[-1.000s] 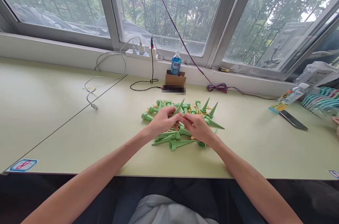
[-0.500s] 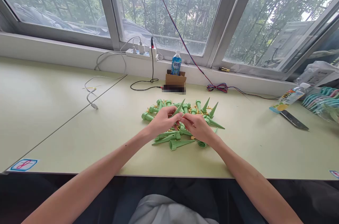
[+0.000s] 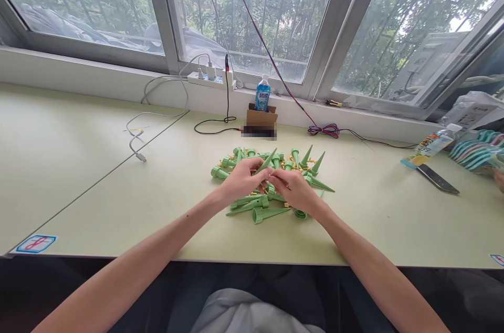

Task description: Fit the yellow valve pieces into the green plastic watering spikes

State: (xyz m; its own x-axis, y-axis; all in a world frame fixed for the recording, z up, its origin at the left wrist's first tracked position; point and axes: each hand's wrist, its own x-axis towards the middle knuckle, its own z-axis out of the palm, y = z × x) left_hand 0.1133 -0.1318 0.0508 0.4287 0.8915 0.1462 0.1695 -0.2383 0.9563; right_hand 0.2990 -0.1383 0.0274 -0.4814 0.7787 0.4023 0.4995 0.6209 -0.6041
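Above a heap of green plastic watering spikes [image 3: 271, 215], my left hand [image 3: 244, 179] is closed around one green watering spike [image 3: 268, 159], its pointed tip up and to the right. My right hand [image 3: 292, 186] meets it at the fingertips, pinched together near the low end of that spike. Whatever those right fingers pinch is too small and covered to make out. Small yellow plastic pieces [image 3: 286, 205] lie among the spikes. Both hands hide the middle of the heap.
Behind the heap, a blue bottle [image 3: 262, 94] stands in a cardboard box [image 3: 262, 117]. Coiled wires [image 3: 323, 131] and a power strip [image 3: 202, 80] are near the window. To the right lie a phone [image 3: 437, 179], a tilted drink bottle [image 3: 431, 146] and another person's hand [image 3: 499, 178].
The held spike's tip has shifted slightly to the right. Another person's hand has come into view at the right edge. My own hands have hardly moved.
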